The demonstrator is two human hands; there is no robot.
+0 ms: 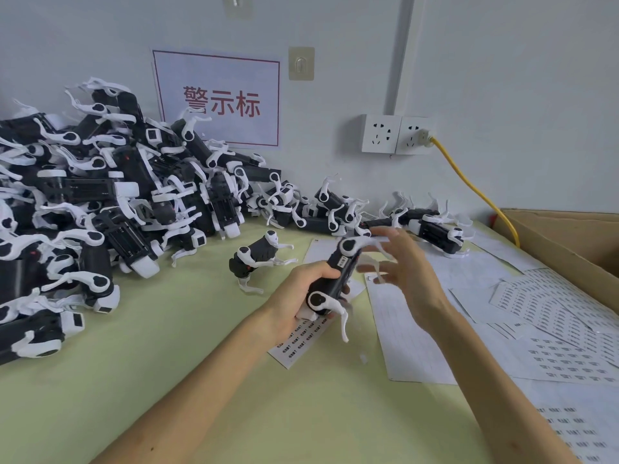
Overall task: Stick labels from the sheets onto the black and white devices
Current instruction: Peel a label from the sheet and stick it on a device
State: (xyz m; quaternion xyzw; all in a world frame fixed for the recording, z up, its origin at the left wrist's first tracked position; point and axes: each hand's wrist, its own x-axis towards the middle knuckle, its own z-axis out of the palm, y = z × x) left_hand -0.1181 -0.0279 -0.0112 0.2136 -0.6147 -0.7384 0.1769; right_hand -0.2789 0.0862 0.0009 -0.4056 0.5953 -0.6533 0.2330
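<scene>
Pale green table (174, 380) against grey wall (502, 61), device pile (100, 195) far left, label sheets (552, 329) right, left hand (298, 296) gripping a device (330, 283), right hand (412, 272) spread open beside.

One red-lettered sign (217, 98), two wall sockets (382, 133), one yellow cable (469, 183), one cardboard box (569, 236), several label sheets (569, 360), and black-and-white devices (100, 195) piled beyond counting.

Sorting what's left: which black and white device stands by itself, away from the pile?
The device just left of the left hand: it stands alone on the green table; the rest are piled or held.
</scene>
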